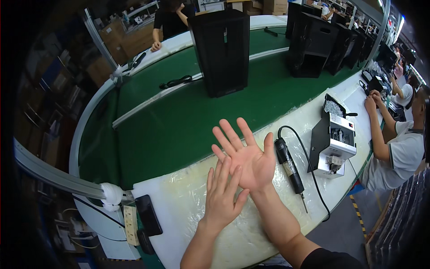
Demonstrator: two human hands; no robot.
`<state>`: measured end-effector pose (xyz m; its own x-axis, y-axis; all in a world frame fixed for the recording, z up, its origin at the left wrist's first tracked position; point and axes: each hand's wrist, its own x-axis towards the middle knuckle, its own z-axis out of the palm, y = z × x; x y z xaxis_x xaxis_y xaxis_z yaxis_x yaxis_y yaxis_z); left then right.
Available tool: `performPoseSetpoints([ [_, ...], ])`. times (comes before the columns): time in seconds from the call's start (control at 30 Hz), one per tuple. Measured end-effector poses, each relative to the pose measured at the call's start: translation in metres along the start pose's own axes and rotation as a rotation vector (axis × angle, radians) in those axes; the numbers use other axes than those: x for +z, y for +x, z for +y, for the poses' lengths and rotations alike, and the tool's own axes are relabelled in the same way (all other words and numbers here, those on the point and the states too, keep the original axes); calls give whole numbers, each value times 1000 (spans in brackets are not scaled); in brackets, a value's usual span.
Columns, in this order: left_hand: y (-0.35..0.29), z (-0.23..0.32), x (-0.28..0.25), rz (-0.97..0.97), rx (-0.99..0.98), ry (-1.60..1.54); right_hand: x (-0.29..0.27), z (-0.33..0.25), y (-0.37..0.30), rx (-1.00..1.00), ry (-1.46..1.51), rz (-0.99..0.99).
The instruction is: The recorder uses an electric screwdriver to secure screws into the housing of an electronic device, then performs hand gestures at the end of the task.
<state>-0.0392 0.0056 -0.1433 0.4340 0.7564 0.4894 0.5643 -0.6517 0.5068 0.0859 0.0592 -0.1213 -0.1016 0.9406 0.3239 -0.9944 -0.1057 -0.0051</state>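
My right hand (254, 165) is turned palm up with its fingers spread, holding nothing. My left hand (222, 193), back upward, overlaps the edge of the right palm with its fingertips. Its fingers are stretched out and nothing shows in them; whether the two hands press together I cannot tell. Both are above a bench covered with clear plastic film (183, 186). Beside my right hand lies a black electric screwdriver (289, 166) with a long thin bit and a cord. Further right stands a white and black screw feeder (333, 145).
A tray of small screws (333, 106) adjoins the feeder. Across the green conveyor (156, 143) stand tall black cabinets (220, 54), with a coiled cable (176, 81) nearby. A phone (148, 215) and power strip (131, 224) lie at left. Co-workers (394, 152) sit at right and across.
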Motion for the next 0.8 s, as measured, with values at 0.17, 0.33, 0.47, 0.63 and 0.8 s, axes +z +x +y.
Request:
performPoseSetpoints([
  [0.17,2,0,1,9,3,-73,0,2,0,-8,11,4],
  [0.33,3,0,-2,7,12,-81,-2,3,0,-14,12,-6],
  [0.47,4,0,-3,4,16,-72,-2,3,0,-17,-9,1],
  [0.63,3,1,-3,-2,3,-81,-2,3,-1,-14,-17,28],
  [0.8,2,1,-2,-7,-20,-98,-6,4,-1,-1,-9,44],
])
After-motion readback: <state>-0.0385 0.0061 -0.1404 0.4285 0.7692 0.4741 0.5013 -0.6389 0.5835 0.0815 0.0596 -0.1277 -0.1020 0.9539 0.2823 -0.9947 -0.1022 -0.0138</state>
